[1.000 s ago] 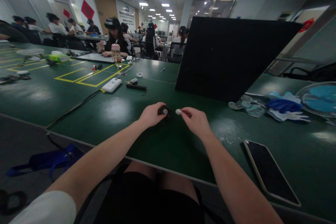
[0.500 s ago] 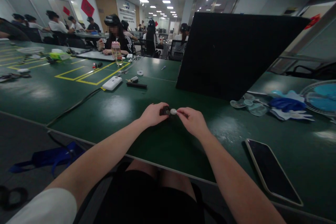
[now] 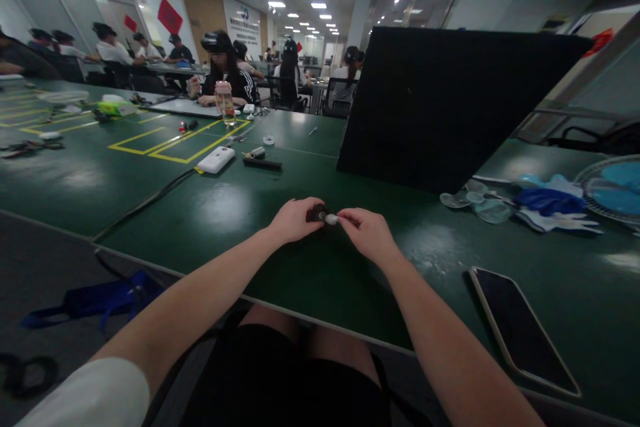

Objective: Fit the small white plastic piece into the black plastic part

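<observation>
Above the green table (image 3: pixel 295 267), my left hand (image 3: pixel 295 221) is closed around a small dark, roundish object (image 3: pixel 315 213) whose exact kind I cannot make out. Facing it from the right, my right hand (image 3: pixel 369 232) pinches the thin end of a small piece with a white, oval tip (image 3: pixel 331 219). That tip lies right at the open-looking end of the dark object. Whether it touches or enters the end is too small to tell. Fingers cover part of both things.
A large black panel (image 3: pixel 440 107) stands tilted ahead. At right lie a phone (image 3: pixel 525 330), gloves (image 3: pixel 550 203) and clear round pieces (image 3: pixel 493 209). Left of centre are a white device (image 3: pixel 217 159), a black bar (image 3: pixel 263 163) and a bottle (image 3: pixel 225 105). A co-worker (image 3: pixel 220 73) sits across.
The white tip has shifted slightly down against the end of the dark object, which looks a little turned. Both hands keep their grip, and the whole view has moved slightly.
</observation>
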The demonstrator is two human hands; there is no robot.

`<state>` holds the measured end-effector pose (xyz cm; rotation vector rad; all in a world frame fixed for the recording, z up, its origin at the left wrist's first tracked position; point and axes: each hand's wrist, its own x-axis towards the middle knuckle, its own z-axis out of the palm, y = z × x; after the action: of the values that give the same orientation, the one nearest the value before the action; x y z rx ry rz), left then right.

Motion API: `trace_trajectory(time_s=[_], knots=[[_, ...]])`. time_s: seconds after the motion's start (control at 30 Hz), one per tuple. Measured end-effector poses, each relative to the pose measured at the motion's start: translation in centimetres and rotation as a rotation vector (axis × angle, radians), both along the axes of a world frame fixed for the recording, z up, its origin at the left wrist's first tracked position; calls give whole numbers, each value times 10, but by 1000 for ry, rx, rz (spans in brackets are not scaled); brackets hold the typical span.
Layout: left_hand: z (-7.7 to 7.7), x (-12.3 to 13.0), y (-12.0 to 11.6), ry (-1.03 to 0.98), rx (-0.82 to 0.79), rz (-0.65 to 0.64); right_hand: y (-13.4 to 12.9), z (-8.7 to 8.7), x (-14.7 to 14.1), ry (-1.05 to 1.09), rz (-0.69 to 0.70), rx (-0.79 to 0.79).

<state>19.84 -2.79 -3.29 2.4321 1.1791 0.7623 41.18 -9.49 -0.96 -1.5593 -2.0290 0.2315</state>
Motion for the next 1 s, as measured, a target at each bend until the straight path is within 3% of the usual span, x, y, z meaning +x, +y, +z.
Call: trace_trajectory(time_s=[0.53,0.77,0.9,1.0], knots=[[0,0,-1,-40,-54,-47,-3,1,-2,-9,-170,-50],[-3,1,0,5,-52,-35,-6,10,-4,12,-201,-89],[-6,-4,4,-14,15,37,-6,10,-2,38,-228,-105],[-6,-25,14,-25,22,159,-3,7,3,87,-224,-140]])
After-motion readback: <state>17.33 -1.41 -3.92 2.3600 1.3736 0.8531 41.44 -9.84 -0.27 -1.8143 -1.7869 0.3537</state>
